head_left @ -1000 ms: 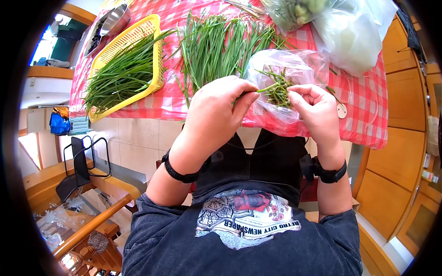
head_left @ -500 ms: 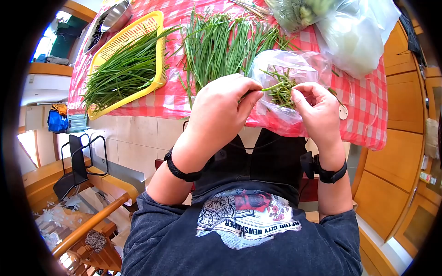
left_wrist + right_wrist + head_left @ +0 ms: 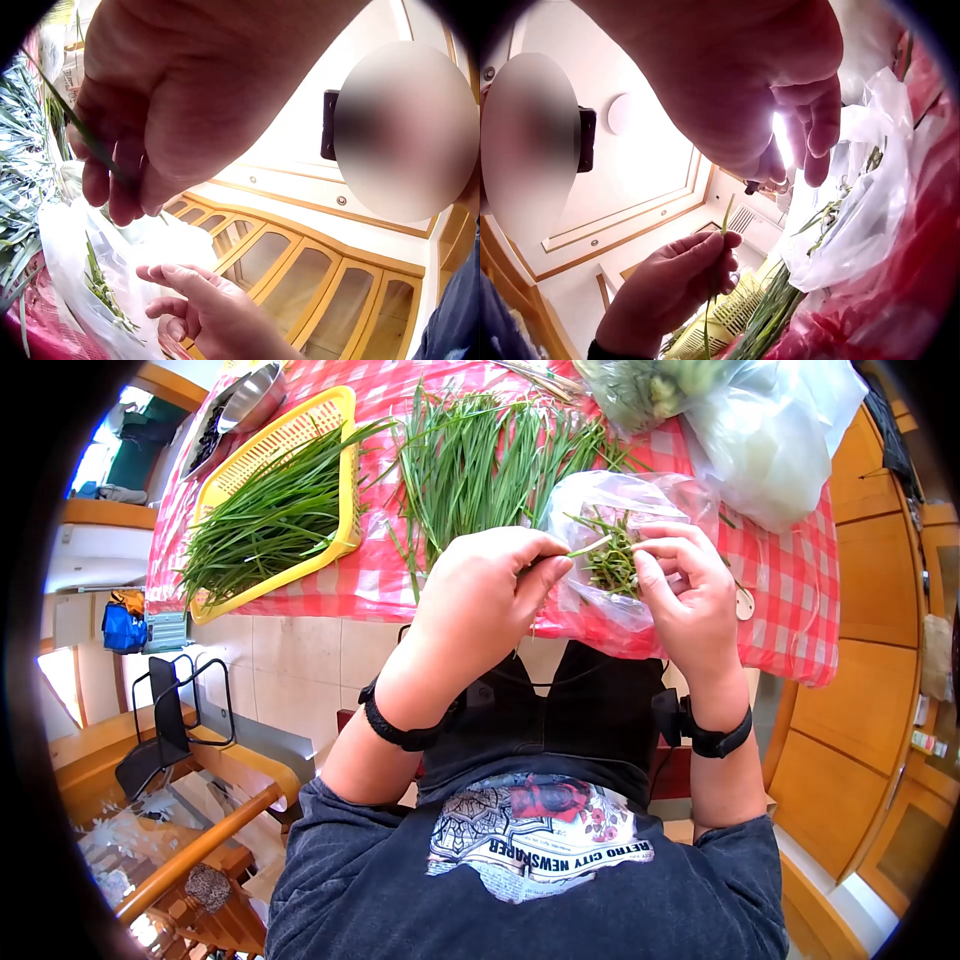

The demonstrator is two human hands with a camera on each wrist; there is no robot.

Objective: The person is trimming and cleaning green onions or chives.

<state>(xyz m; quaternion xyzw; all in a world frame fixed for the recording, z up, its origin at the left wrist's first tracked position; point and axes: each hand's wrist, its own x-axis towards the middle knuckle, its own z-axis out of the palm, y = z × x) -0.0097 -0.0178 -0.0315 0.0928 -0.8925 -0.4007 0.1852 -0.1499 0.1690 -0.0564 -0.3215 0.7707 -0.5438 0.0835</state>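
Observation:
My left hand (image 3: 490, 585) pinches a garlic chive (image 3: 728, 214) between thumb and fingertips. Its pale end (image 3: 592, 547) points right, over the clear plastic bag (image 3: 690, 495); the green leaf trails below the hand in the right wrist view. Facing it, my right hand (image 3: 692, 592) hovers at the bag's right side, thumb and fingers apart, with nothing visible between them. Short green and pale scraps (image 3: 612, 565) lie in the bag. Behind the left hand, a pile of chives (image 3: 480, 460) is spread on the table.
A yellow basket (image 3: 348, 490) of chives stands left on the red checked tablecloth (image 3: 790, 580), beside a metal bowl (image 3: 256, 400). Bulky plastic bags, one with green vegetables (image 3: 650, 390) and one whitish (image 3: 770, 450), occupy the back right.
My right thumb and fingers have spread apart from a closer, pinched pose. The left hand keeps its pinch, and the chive's protruding end now looks paler.

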